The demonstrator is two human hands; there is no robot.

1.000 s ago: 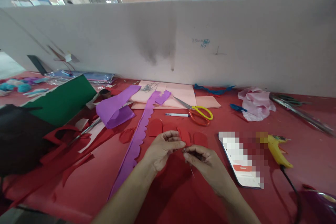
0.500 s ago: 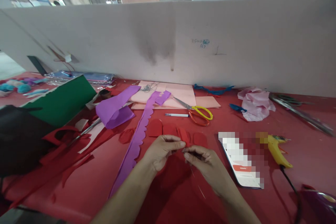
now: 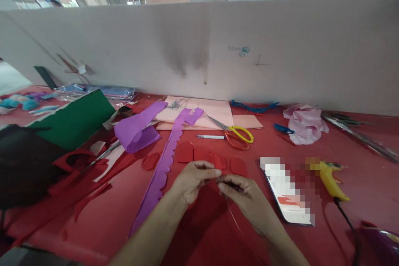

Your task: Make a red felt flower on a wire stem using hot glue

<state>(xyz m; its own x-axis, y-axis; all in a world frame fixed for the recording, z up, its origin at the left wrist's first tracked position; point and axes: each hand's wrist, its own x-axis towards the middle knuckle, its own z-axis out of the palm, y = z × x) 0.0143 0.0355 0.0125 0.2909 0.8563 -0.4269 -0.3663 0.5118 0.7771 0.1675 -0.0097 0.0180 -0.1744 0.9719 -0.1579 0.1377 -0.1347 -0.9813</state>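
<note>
My left hand (image 3: 195, 178) is closed in a pinch, thumb against forefinger; what lies inside is hidden. Close by, my right hand (image 3: 240, 189) pinches a pale thread (image 3: 232, 214) that trails down below its fingers. A thin, shiny line, perhaps a needle, shows between the two sets of fingertips. Just beyond my hands lie small rounded red felt pieces (image 3: 185, 152), one (image 3: 238, 166) of them past my right fingers. To the left runs a purple felt strip (image 3: 165, 162) with a scalloped edge.
Scissors (image 3: 232, 129) and a white pen (image 3: 210, 137) lie ahead. On the right are a phone (image 3: 293, 203), a yellow glue gun (image 3: 333, 181) and pink cloth (image 3: 307, 124). Left stand a green board (image 3: 77, 120) and red scraps (image 3: 102, 191). A white partition (image 3: 124, 45) closes the back.
Less red felt shows at my left fingertips than before. The trailing thread shows as a longer curve below my right hand. Both hands have stayed nearly in place.
</note>
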